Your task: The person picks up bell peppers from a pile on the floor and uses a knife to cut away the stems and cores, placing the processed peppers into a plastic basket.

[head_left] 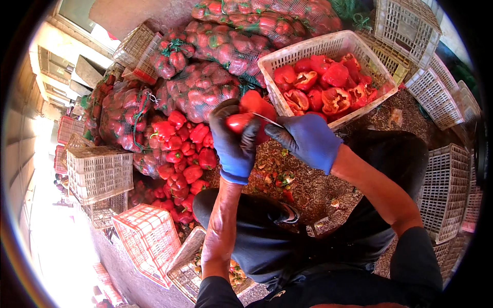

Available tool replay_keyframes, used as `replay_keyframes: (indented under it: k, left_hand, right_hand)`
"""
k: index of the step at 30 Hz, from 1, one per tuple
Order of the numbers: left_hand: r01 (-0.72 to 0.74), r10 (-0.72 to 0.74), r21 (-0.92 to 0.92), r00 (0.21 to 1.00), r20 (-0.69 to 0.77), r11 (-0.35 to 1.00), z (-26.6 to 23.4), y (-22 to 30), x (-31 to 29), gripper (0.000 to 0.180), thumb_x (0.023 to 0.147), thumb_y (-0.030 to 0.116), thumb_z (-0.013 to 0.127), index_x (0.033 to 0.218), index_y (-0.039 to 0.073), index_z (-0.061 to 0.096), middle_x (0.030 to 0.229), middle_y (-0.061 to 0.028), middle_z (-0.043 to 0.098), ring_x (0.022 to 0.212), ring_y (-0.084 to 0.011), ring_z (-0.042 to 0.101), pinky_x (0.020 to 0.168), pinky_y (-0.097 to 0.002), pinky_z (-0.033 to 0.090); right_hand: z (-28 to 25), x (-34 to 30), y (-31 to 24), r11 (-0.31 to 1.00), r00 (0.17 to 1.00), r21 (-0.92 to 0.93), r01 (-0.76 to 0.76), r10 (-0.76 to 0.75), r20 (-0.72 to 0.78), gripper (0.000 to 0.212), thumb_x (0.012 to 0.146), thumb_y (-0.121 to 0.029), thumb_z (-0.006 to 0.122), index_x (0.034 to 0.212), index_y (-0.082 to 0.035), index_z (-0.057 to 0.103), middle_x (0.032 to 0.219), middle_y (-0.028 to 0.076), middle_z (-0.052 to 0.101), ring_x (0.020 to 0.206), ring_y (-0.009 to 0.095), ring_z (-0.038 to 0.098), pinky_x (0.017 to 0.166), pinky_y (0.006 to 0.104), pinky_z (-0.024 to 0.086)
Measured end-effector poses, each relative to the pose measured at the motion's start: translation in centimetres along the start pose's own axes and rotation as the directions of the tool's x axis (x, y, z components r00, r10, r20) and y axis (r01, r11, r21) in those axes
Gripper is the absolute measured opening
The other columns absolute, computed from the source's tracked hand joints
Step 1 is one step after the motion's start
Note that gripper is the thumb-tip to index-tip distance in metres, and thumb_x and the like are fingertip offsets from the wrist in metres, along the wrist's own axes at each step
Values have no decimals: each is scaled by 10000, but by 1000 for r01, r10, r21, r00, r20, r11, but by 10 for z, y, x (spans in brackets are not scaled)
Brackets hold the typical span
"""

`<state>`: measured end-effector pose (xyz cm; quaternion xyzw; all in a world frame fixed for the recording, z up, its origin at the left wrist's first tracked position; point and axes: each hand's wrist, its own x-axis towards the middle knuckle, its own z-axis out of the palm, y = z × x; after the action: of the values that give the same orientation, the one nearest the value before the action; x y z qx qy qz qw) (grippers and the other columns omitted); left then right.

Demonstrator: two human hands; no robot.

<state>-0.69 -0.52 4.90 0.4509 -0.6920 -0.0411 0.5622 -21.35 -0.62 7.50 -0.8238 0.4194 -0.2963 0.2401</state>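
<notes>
Both my hands wear blue gloves with dark palms and meet over the space between my knees. My left hand [233, 138] is closed around a red bell pepper [255, 105]. In my closed right hand [308, 141] is a knife [268, 120]; its thin blade lies against the pepper, and its handle is hidden by the glove. Just beyond, a whitish plastic crate [328, 43] holds cut red peppers [336, 75], some showing their hollow insides. To the left of my left hand lies a loose heap of whole red peppers [191, 159].
Mesh sacks of peppers [200, 87] are piled at the back and left. Stacked crates [100, 172] and a red-and-white crate [146, 241] stand left; more crates [444, 192] line the right. A crate of scraps [187, 272] sits by my left forearm. Scraps [280, 177] litter the floor.
</notes>
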Motion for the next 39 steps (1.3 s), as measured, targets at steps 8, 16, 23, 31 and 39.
replay_keyframes:
  k: [8, 16, 23, 31, 39]
  left_hand:
    - [346, -452, -511, 887, -96, 787, 1, -23, -7, 368, 1045, 301, 659, 1265, 18, 577, 1197, -109, 653, 1097, -208, 627, 1014, -370, 499]
    - [477, -578, -864, 756, 308, 163, -6, -37, -2, 347, 1051, 273, 642, 1311, 46, 607, 1239, -98, 681, 1110, -210, 668, 970, -405, 573]
    - [470, -394, -539, 882, 258, 699, 19, -4, -18, 285, 1003, 255, 730, 1161, 28, 658, 1059, -27, 685, 974, -96, 591, 906, -269, 502]
    - [653, -475, -752, 693, 543, 93, 18, -17, -18, 296, 1049, 327, 641, 1167, 58, 676, 1093, -57, 720, 1011, -167, 677, 923, -345, 558]
    - [662, -472, -707, 555, 685, -248, 24, -42, -25, 625, 1015, 603, 547, 1371, 90, 579, 1340, -104, 655, 1240, -287, 631, 1070, -472, 515]
  right_hand:
    - [27, -4, 36, 998, 993, 46, -45, 40, 114, 466, 1064, -475, 521, 1041, -54, 721, 738, 208, 683, 679, 381, 689, 611, 483, 536]
    - [8, 5, 30, 650, 978, 748, -139, 207, 2, 518, 1024, -420, 658, 1159, 80, 669, 881, 122, 738, 800, 144, 724, 719, 334, 576]
    - [1, 7, 28, 868, 989, 487, -94, 139, -56, 462, 908, -296, 809, 1205, 35, 685, 949, 45, 703, 845, 93, 643, 733, 293, 521]
    - [6, -3, 27, 331, 877, 869, -368, 433, 207, 237, 935, -251, 733, 980, -19, 718, 740, -20, 640, 612, 59, 601, 535, 232, 456]
    - [4, 2, 31, 296, 886, 903, -311, 435, 162, 199, 963, -207, 708, 1003, -14, 686, 760, -7, 656, 625, 84, 616, 544, 245, 471]
